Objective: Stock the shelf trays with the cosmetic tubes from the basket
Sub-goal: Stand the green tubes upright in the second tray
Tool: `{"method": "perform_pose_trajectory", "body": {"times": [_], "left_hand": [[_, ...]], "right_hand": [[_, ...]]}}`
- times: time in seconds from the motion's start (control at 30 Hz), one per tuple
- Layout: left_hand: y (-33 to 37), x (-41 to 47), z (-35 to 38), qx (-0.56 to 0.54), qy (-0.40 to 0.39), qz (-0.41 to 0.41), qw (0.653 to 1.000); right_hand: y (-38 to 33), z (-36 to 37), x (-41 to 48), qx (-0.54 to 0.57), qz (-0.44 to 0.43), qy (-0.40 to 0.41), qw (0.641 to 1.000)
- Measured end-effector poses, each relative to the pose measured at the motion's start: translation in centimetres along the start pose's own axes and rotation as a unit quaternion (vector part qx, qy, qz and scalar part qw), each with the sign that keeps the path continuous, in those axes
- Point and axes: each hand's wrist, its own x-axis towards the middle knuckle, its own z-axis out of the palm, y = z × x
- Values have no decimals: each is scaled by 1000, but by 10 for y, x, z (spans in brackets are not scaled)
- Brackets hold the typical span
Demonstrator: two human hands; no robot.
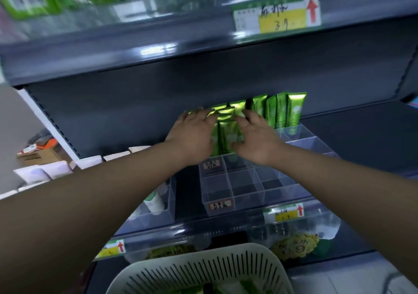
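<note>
Dark grey shop shelving, several tiers, the upper tier blurred with green packs. Item 1: left grip, fingers laid nearly straight across the tops of the green tubes, thumb hidden; it rests on them without closing. Item 2: right grip, fingers bent over the tube tops and thumb against the side of the bunch, clamped on the green tubes. Item 3: the green tubes stand upright between the two grips, in a rear compartment of the clear tray. Item 4: clear tray, divided into compartments, running from under both grips towards the wrists; the compartments nearest the wrists show only the dark shelf beneath, and small labels sit on its front wall. Item 5: standing tubes, green, upright in a row just beyond the right grip on its outer side, in the same tray's back row. Item 6: white boxes, in a line well outside the left grip. Item 7: second clear tray below the left forearm, holding a white bottle. Item 8: yellow price tag on the shelf edge under the right forearm. Item 9: pale slotted basket, lowest and nearest the person, green contents blurred.
</note>
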Motion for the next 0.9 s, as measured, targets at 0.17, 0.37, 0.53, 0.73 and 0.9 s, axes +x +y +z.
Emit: {"method": "perform_pose_trajectory", "body": {"times": [0.17, 0.37, 0.53, 0.73, 0.9], "left_hand": [[7, -31, -16, 15, 12, -1, 1000], [15, -73, -30, 2, 25, -8, 1000], [23, -112, -30, 0, 28, -14, 1000], [31, -162, -21, -6, 18, -38, 999], [37, -197, 2, -25, 13, -61, 998]], "right_hand": [[-17, -13, -26, -15, -5, -16, 1000], [-40, -18, -60, -27, -16, -14, 999], [-54, -11, -98, -36, -36, -24, 998], [-67, 8, -141, -35, -50, -43, 997], [-72, 30, -172, -19, -54, -60, 997]]}}
